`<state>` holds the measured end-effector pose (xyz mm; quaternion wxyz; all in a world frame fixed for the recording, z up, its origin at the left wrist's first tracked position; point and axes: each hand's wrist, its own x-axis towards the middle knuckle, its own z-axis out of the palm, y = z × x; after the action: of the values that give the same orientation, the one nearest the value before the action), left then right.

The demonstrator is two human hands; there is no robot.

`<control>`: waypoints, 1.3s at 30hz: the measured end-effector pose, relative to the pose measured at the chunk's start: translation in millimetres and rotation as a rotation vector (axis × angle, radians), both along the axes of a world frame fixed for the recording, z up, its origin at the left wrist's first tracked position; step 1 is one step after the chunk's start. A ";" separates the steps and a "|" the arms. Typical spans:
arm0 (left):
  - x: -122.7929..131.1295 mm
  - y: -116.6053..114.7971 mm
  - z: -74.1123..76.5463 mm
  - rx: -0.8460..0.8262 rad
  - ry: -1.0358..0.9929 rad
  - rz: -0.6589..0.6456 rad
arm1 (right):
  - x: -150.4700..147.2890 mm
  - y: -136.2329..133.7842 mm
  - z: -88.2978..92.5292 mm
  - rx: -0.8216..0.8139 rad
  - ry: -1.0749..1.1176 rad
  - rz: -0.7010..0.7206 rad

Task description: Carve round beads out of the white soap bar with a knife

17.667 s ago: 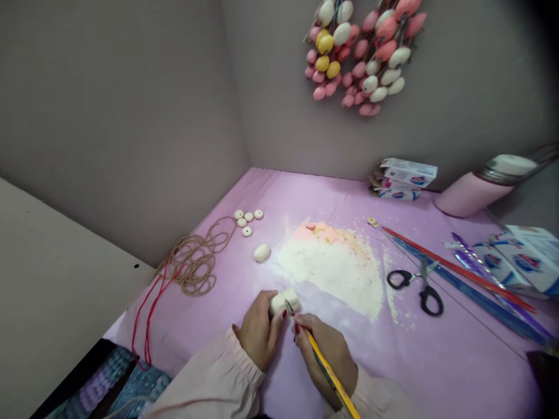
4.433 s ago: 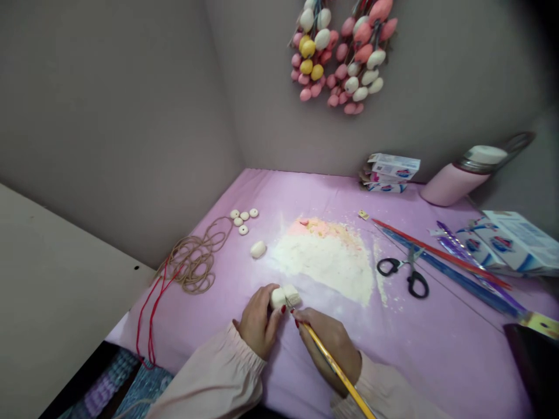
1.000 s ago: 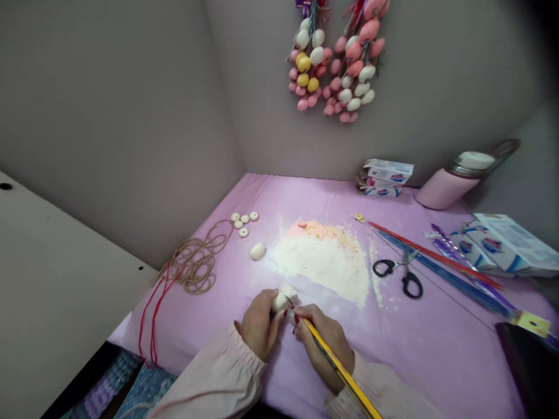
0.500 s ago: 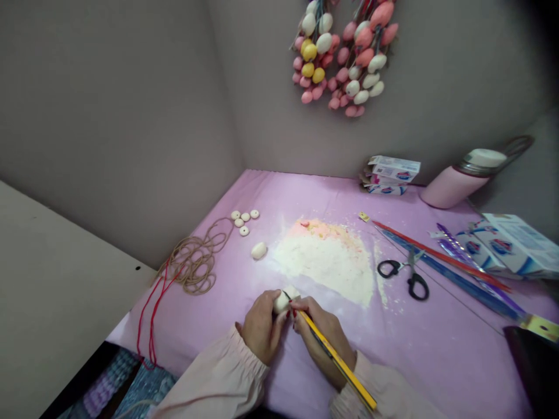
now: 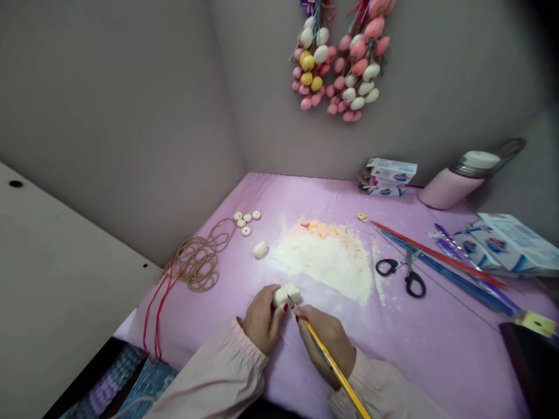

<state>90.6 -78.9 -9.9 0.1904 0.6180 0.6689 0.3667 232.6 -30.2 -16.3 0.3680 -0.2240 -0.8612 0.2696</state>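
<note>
A small white piece of soap (image 5: 281,296) is held close above the purple cloth, its left end gripped by my left hand (image 5: 262,321). My right hand (image 5: 328,338) is closed around a slim yellow craft knife (image 5: 335,368). The blade's tip meets the soap near its middle, where a groove shows. Beyond my hands lies a spread of white soap shavings (image 5: 325,262), pinkish along its far edge. A rounded white soap piece (image 5: 261,250) rests to the left of the shavings.
Several small white beads (image 5: 247,217) and tangled brown cord (image 5: 198,262) with red strings (image 5: 158,311) lie left. Black-handled scissors (image 5: 408,270), ribbons (image 5: 454,259), soap boxes (image 5: 502,247) and a pink bottle (image 5: 449,187) are right. Bead-like egg bunches (image 5: 314,70) hang on the wall.
The knife has shifted slightly right along the soap, with its handle lower in view. The soap's right end shows more now. The whole view has shifted a little.
</note>
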 end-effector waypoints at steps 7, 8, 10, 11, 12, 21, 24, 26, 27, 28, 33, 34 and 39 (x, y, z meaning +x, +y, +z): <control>-0.8 1.3 -0.6 0.002 0.019 -0.014 | 2.0 -0.6 -12.5 0.159 -0.081 0.026; -0.5 1.6 0.0 -0.004 0.019 -0.013 | 2.4 -0.9 -13.3 0.159 -0.088 0.031; -0.1 2.2 1.1 -0.005 0.021 -0.010 | 3.2 -1.6 -13.7 0.131 -0.072 0.034; 0.1 2.5 1.3 -0.003 0.021 -0.010 | 3.6 -1.9 -13.3 0.111 -0.047 0.032; 0.2 2.6 1.4 -0.002 0.020 -0.009 | 3.9 -2.1 -12.7 0.096 -0.017 0.026; -1.3 3.2 -2.5 -0.005 0.010 -0.023 | -0.2 3.9 -6.7 0.009 0.029 0.005; -1.6 4.4 -1.3 -0.007 0.005 -0.027 | -1.1 4.2 -4.3 -0.009 0.007 0.015; -1.7 5.0 -0.2 -0.008 -0.003 -0.023 | -0.3 3.5 -2.9 -0.023 -0.017 0.024; -1.7 5.2 0.3 -0.011 -0.008 -0.021 | 0.4 3.0 -2.4 -0.031 -0.033 0.026; -1.7 5.2 0.5 -0.015 -0.011 -0.019 | 1.2 2.3 -1.8 -0.041 -0.049 0.027; -1.8 4.0 -0.6 -0.013 0.005 -0.011 | 3.7 -1.4 2.0 -0.119 -0.096 0.007; -1.8 3.8 -1.0 -0.008 0.009 -0.009 | 4.0 -2.2 2.7 -0.133 -0.108 0.002; -1.4 3.8 -1.9 -0.006 0.009 -0.006 | 8.4 -4.9 2.6 -0.140 -0.114 -0.042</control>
<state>89.2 -75.1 -11.8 0.1903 0.6208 0.6691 0.3615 240.9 -35.1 -13.7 0.3075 -0.2820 -0.8549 0.3084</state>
